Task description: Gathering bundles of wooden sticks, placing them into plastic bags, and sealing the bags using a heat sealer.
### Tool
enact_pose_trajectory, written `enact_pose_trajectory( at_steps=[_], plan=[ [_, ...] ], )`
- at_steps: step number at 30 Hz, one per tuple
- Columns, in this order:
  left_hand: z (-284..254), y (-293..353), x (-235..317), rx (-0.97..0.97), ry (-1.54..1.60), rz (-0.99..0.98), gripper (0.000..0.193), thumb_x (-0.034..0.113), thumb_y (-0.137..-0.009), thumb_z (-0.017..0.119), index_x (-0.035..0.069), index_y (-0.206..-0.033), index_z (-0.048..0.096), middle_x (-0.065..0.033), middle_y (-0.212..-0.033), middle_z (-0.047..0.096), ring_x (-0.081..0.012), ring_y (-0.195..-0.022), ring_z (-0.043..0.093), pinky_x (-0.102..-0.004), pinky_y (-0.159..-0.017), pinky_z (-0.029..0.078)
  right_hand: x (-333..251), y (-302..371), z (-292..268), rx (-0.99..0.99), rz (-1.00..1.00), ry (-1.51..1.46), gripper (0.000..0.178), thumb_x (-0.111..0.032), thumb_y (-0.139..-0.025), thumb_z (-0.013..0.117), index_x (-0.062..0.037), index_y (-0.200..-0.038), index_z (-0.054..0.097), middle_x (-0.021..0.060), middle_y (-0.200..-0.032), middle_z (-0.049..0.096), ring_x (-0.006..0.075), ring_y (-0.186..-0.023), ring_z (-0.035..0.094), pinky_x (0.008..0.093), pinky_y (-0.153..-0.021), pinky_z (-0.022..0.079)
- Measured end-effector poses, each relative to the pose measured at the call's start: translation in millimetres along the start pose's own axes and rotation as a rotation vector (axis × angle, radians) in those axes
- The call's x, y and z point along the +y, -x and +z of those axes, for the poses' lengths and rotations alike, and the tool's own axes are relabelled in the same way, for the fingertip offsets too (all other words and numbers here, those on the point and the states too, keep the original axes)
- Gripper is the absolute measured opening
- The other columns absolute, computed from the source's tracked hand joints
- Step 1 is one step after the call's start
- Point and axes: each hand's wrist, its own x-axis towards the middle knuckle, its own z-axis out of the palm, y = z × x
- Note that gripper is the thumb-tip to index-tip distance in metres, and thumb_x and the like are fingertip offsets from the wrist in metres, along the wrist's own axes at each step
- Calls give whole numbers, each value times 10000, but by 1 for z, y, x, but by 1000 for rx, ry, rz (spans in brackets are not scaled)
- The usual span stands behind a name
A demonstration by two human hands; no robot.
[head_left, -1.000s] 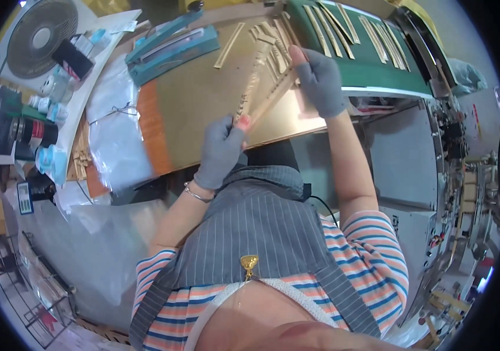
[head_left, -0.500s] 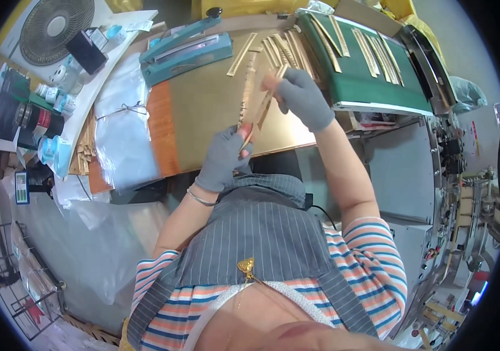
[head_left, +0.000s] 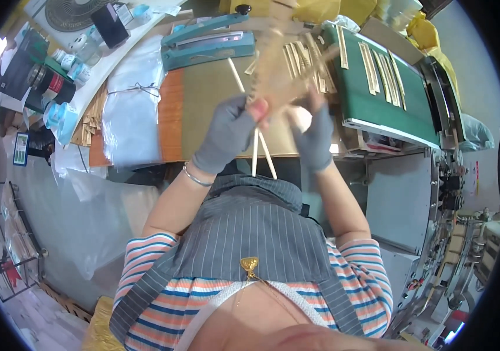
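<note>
Before us, counter: plastic bags on its left, heat sealer at back, paper strips right of sealer. Conveyor belt farther right, more strips on it. Fan far left.

Grey fabric fingerless-gloved left hand closed, bare thumb pressed on top, bare left forearm angled up and inward; matching grey-gloved right hand motion-blurred, well apart from it, fingers up, thumb spread off them, bare right forearm raised.
</note>
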Motion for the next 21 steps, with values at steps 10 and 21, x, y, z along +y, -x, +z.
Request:
enact_pose_trajectory(
  at_steps=[10, 21],
  plan=[
    [6, 19, -7, -104, -217, -111, 293, 274, -945, 482, 17, -939, 623, 19, -692, 539, -50, -612, 457, -215, -537, 365, 13, -61, -46, -274, 714, -555, 279, -326, -891, 547, -61, -980, 553, 16, -792, 578, 47, -679, 511, 189, -558, 390],
    [13, 38, -31, -163, 109, -285, 369, 325, -973, 403, 20, -787, 499, 13, -518, 372, -54, -414, 335, -198, -397, 252, 9, -32, -16, 82, 1045, -1209, 211, -297, -869, 564, -104, -953, 583, 25, -801, 594, 151, -672, 576, 273, -608, 475]
  ],
)
